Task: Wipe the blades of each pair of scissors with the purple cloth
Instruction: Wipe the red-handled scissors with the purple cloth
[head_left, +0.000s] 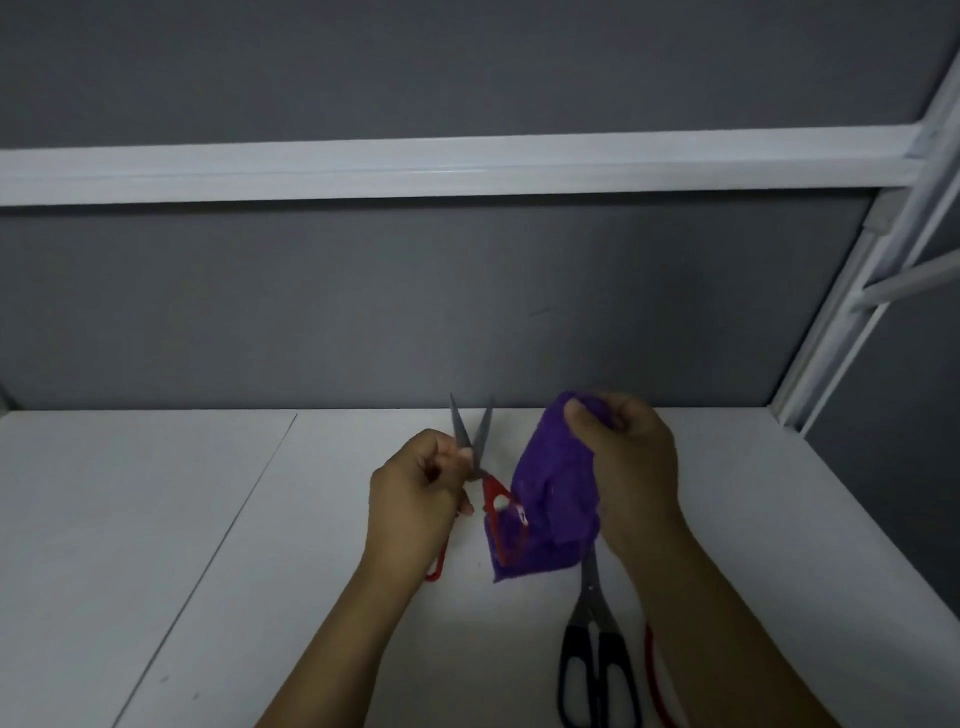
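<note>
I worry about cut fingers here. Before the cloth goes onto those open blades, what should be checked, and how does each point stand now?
1. Red-handled scissors held securely: ok, the left hand grips them near the pivot.
2. Blades spread for wiping: ok, they form a V pointing up and away.
3. Purple cloth in hand: ok, the right hand holds its bunched top.
4. Cloth on a blade: not ok, it hangs beside the blades, apart from them.
5. Left fingertips clear of the edges: cannot tell, one sits close to the blade base.
6. Black-handled scissors out of the way: ok, they lie shut on the table.
</note>
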